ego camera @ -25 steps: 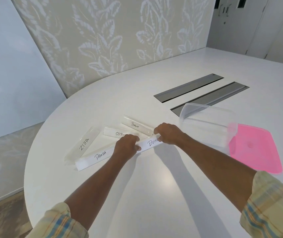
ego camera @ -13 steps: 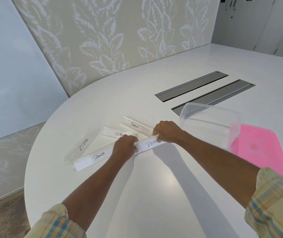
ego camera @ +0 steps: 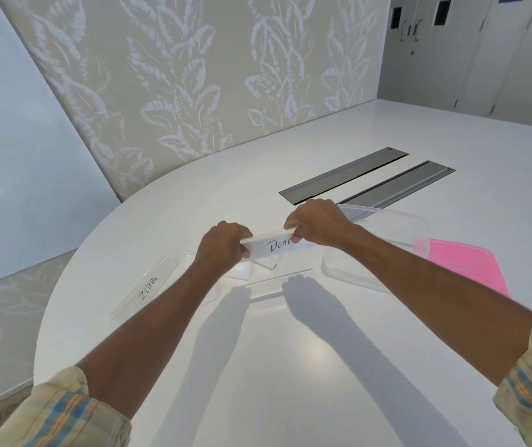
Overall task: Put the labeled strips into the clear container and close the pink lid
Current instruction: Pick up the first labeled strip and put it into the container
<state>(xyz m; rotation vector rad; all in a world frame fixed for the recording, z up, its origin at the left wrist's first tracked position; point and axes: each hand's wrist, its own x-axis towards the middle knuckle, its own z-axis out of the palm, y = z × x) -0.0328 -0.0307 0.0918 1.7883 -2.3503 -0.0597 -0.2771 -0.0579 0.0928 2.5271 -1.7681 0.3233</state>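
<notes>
A clear strip labelled BEAR (ego camera: 274,246) is held up off the white table, level between both hands. My left hand (ego camera: 222,246) grips its left part and my right hand (ego camera: 314,225) pinches its right end. A strip marked ZEBRA (ego camera: 148,287) lies flat to the left. Other clear strips (ego camera: 258,266) lie on the table under my hands, their labels hidden by my left arm. The clear container (ego camera: 387,221) stands open just right of my right hand, partly behind my right arm. The pink lid (ego camera: 464,269) lies flat beside it.
Two grey cable slots (ego camera: 342,174) are set into the table (ego camera: 290,366) behind the container. The table's rounded edge curves along the left, with floor beyond it. A leaf-patterned wall stands behind the table, and grey doors are at the far right.
Both hands have lifted the BEAR strip off the table and carried it up and to the right, toward the container. The PANDA label has gone out of sight behind my left arm.
</notes>
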